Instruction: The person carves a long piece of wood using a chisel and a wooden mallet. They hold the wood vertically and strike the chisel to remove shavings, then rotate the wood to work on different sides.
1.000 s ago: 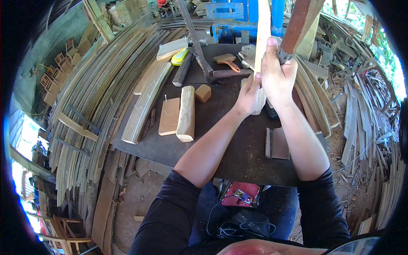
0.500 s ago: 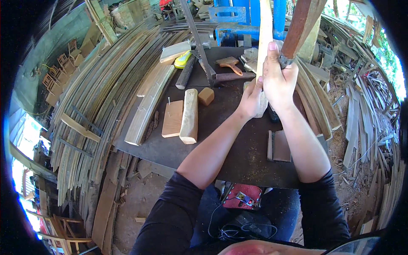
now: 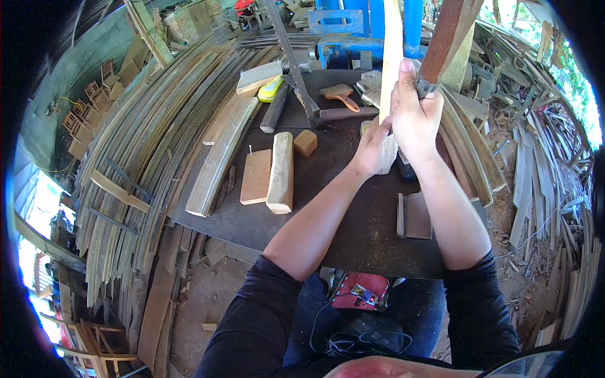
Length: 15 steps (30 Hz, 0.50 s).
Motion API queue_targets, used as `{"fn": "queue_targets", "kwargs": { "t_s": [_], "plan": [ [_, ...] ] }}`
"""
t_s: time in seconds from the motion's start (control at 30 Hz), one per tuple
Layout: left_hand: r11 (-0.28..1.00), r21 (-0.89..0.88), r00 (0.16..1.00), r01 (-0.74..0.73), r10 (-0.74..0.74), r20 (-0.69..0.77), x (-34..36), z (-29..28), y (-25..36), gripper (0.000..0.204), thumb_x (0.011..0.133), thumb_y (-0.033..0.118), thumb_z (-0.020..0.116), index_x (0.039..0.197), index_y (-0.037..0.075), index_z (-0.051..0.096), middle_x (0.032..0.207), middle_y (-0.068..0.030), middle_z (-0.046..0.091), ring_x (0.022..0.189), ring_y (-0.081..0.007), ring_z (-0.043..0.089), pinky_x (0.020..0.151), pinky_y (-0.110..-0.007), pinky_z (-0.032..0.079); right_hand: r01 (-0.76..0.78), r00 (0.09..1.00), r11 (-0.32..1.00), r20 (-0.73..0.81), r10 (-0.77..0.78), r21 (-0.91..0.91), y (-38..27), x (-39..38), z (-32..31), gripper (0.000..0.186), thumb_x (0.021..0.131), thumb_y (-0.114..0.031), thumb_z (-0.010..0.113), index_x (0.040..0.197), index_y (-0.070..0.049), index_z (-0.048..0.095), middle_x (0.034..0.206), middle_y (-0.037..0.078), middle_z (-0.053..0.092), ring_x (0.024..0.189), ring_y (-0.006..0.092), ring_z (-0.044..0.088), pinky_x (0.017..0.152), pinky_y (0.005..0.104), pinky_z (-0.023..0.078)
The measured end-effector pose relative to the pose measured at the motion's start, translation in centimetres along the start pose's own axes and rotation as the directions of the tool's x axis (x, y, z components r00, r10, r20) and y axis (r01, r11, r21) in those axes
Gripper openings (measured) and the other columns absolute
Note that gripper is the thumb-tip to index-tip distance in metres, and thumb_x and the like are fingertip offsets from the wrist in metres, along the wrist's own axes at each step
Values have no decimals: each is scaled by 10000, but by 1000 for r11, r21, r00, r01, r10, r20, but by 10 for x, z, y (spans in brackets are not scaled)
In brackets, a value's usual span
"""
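Observation:
My left hand (image 3: 375,149) is closed around the lower part of a long pale wooden stick (image 3: 391,38), which stands nearly upright above the bench. Just above it and to its right, my right hand (image 3: 413,110) grips the same stick, thumb pointing up. A reddish-brown wooden bar (image 3: 441,41) with a dark end meets the top of my right hand; I cannot tell whether that hand holds it too. Behind my hands lie a hammer-like dark bar (image 3: 346,113) and an orange-handled brush (image 3: 343,96). A dark object (image 3: 407,169) is partly hidden under my hands.
The dark bench (image 3: 353,239) holds wood blocks (image 3: 280,173), nailed boards (image 3: 214,176), a yellow brush (image 3: 270,88), a dark upright metal bar (image 3: 290,57) and curved boards (image 3: 472,157). Blue machinery (image 3: 337,22) stands behind. Stacked strips (image 3: 126,164) lie left; loose scrap (image 3: 535,176) lies right.
Since a second ago the whole view, hands included, has shifted slightly downward and right in the picture. Both hands keep the same hold on the stick, with very little movement relative to the bench.

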<state>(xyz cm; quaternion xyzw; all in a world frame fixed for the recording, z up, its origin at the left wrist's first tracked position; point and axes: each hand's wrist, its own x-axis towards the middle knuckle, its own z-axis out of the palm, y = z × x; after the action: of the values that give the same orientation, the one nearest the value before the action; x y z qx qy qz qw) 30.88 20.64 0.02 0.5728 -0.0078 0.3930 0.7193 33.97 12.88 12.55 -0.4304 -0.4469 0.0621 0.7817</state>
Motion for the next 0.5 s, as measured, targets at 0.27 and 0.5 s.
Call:
{"fn": "queue_targets", "kwargs": {
  "t_s": [0.27, 0.5],
  "plan": [
    [991, -109, 995, 75, -82, -63, -2, 5, 2, 428, 1026, 334, 356, 1259, -3, 479, 1148, -80, 596, 1053, -139, 564, 894, -288, 458, -7, 1000, 998, 9, 8, -59, 0, -1, -2, 437, 999, -375, 528, 648, -127, 446, 526, -68, 403, 449, 31, 359, 420, 238, 269],
    [879, 460, 989, -127, 146, -5, 1, -7, 30, 287, 945, 149, 484, 1167, -30, 508, 1005, -129, 624, 898, -135, 568, 803, -298, 467, 3, 1000, 1000, -1, -3, -20, 2, 2, -4, 466, 1003, -367, 523, 608, -136, 432, 519, -70, 407, 455, 28, 350, 428, 236, 265]
  ]
}}
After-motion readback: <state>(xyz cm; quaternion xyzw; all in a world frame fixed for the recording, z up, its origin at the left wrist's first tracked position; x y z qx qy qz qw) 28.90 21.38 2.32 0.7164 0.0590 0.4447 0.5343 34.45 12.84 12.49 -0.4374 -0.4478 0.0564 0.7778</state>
